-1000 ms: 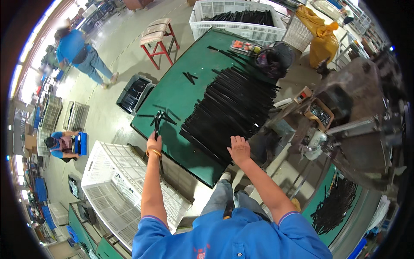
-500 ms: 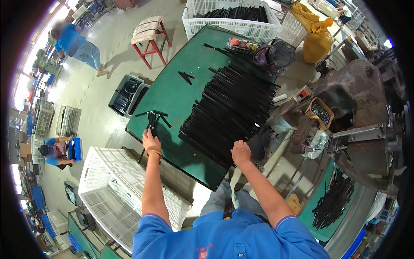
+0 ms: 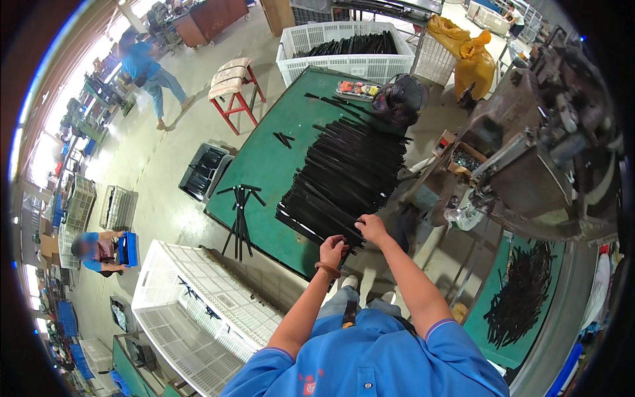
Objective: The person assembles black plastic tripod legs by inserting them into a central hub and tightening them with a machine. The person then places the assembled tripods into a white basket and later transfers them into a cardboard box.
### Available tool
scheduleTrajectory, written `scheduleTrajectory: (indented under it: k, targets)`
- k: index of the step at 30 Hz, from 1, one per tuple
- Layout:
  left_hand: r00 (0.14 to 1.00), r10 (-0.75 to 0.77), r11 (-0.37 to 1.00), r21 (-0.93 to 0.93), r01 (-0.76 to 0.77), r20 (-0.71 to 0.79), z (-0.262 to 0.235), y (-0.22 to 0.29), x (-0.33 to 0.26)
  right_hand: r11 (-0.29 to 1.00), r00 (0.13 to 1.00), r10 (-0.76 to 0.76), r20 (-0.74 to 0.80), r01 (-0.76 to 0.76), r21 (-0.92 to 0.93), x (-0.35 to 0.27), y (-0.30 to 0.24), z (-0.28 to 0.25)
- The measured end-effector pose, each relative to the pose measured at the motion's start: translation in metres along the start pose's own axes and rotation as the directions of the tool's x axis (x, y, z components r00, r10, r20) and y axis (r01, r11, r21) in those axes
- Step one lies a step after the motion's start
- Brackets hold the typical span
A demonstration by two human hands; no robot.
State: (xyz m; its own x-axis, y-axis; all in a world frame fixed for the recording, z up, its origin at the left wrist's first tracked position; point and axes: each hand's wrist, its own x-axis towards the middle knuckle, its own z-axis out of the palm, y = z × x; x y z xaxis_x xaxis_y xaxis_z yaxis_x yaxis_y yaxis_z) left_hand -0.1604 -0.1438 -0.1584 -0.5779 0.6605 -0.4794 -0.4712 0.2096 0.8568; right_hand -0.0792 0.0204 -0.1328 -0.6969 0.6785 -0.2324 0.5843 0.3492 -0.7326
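A broad pile of long, thin black strips lies across the green-topped table. At the pile's near right corner, my right hand has its fingers curled onto the strip ends. My left hand, a brown bracelet on its wrist, is just left of it at the pile's near edge. Its fingers are bent together, and what they pinch is too small to make out. Off to the left, a fanned bundle of black strips reaches past the table's edge. A few short black pieces lie farther back.
A white plastic crate stands at the left. Another crate with black strips is beyond the table. A heavy machine rises at the right. A red-legged stool and a grey bin are on the floor; two people are farther left.
My left hand has left the fanned bundle and moved right, beside my right hand. The bundle now shows long strips hanging over the table edge. The view has shifted slightly.
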Motion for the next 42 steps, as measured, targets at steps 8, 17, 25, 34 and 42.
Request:
scheduleTrajectory:
  k: [8,17,25,34,42]
  targets:
    - [0.980,-0.144,0.983,-0.133,0.126,-0.139,0.008,0.019,0.016,0.994,0.995,-0.008,-0.098,-0.002,-0.109,-0.013,-0.026,0.009]
    - [0.949,-0.186,0.966,-0.226,0.129,-0.253,0.014,0.036,0.024,0.937,0.983,0.085,-0.161,-0.024,0.348,0.006,-0.015,0.024]
    - [0.969,0.187,0.851,-0.519,-0.077,0.162,0.088,0.098,-0.034,0.701,0.992,0.097,0.076,-0.122,0.703,-0.136,-0.041,-0.051]
    - [0.772,-0.057,0.940,-0.227,0.255,0.633,0.197,0.121,-0.098,0.959,0.595,-0.227,-0.771,0.001,-0.282,-0.130,0.100,-0.238]
    - [0.823,-0.061,0.998,0.021,0.060,0.564,0.243,0.129,-0.098,0.949,0.620,-0.115,-0.776,-0.163,-0.271,-0.053,0.144,-0.256]
